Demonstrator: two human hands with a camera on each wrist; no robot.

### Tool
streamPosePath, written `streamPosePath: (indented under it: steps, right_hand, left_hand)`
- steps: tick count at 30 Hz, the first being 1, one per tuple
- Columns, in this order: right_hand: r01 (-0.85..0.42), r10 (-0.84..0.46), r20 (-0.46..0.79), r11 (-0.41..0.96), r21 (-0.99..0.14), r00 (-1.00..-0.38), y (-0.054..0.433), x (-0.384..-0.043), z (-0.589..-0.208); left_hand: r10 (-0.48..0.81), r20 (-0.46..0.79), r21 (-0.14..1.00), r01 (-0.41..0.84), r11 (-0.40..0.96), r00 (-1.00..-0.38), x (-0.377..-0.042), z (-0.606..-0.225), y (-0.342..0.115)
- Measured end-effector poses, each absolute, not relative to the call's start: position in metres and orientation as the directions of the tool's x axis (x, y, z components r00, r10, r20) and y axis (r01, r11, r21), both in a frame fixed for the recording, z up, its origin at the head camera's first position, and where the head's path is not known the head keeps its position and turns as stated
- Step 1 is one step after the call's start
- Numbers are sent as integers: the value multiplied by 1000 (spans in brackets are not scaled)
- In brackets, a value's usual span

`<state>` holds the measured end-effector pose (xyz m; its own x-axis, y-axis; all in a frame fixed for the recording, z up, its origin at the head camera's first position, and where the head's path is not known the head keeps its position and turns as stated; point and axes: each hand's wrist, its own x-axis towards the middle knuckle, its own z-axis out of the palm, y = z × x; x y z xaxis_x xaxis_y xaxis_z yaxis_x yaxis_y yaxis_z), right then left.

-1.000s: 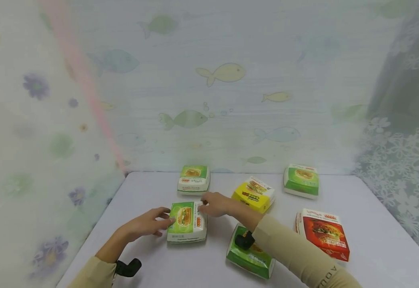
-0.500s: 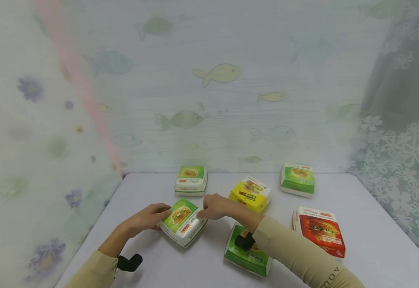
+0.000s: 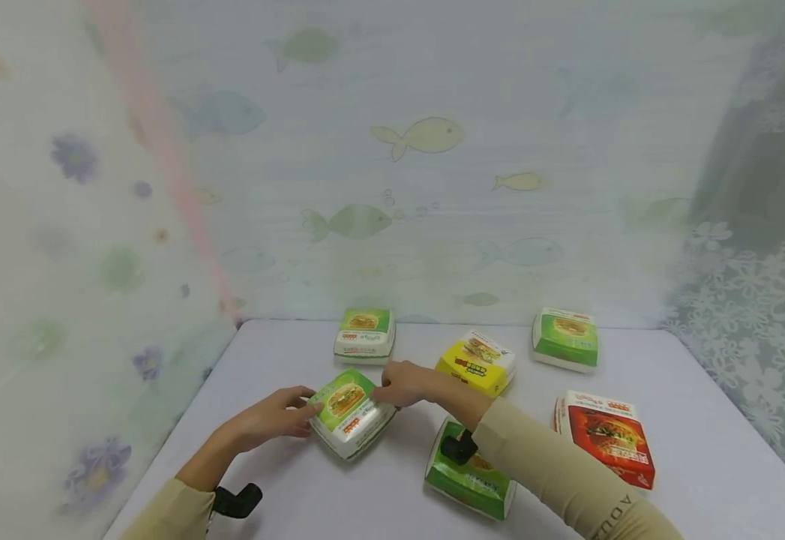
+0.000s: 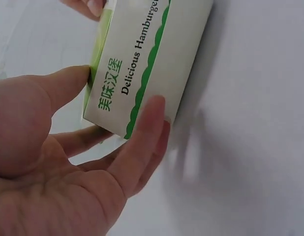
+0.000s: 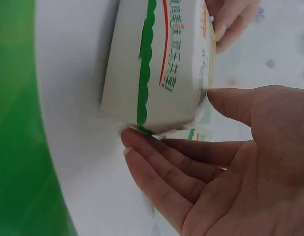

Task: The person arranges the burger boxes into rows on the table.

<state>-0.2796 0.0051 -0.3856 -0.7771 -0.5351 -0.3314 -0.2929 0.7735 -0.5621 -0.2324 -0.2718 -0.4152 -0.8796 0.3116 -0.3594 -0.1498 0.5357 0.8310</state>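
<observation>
Pinching the left corner of the box (image 3: pixel 352 420) between thumb and part-curled fingers, the left hand (image 3: pixel 274 416) has the box directly to its right. Between both hands, the box sits in the left half of the table (image 3: pixel 338 502), turned askew to the back edge, its near-square top giving no clear long axis. Gripping the opposite side near the right corner, thumb above and fingers lower, the right hand (image 3: pixel 405 384) has the box to its left and slightly frontward; neither hand is nearer.

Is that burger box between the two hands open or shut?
The burger box is shut: in the head view, its printed top reaches edge to edge, with no opening showing.
</observation>
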Motion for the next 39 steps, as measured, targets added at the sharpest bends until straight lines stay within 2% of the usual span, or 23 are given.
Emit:
streamPosePath:
  steps: [6, 10, 21, 26, 33, 39]
  right_hand:
    - [-229, -549, -372, 740, -632, -748, 2, -268, -385]
    - [-219, -541, -379, 745, -630, -751, 0, -264, -384]
    - [-188, -493, -369, 764, -618, -788, 4, -275, -384]
    - [-145, -471, -386, 761, -632, -794, 2, -267, -384]
    - [-129, -475, -413, 763, -633, -777, 0, -251, -381]
    - [-114, -485, -411, 742, -661, -772, -1, -248, -382]
  left_hand:
    - [354, -333, 867, -136, 480, -874, -245, -416, -275]
    - [362, -329, 879, -142, 456, -872, -251, -418, -278]
    - [214, -403, 825, -251, 506, -890, -234, -421, -268]
    - [237, -414, 826, -253, 503, -879, -234, -423, -264]
    - [331, -395, 837, -188, 514, -857, -244, -422, -267]
    - [342, -417, 850, -227, 476, -842, -246, -422, -268]
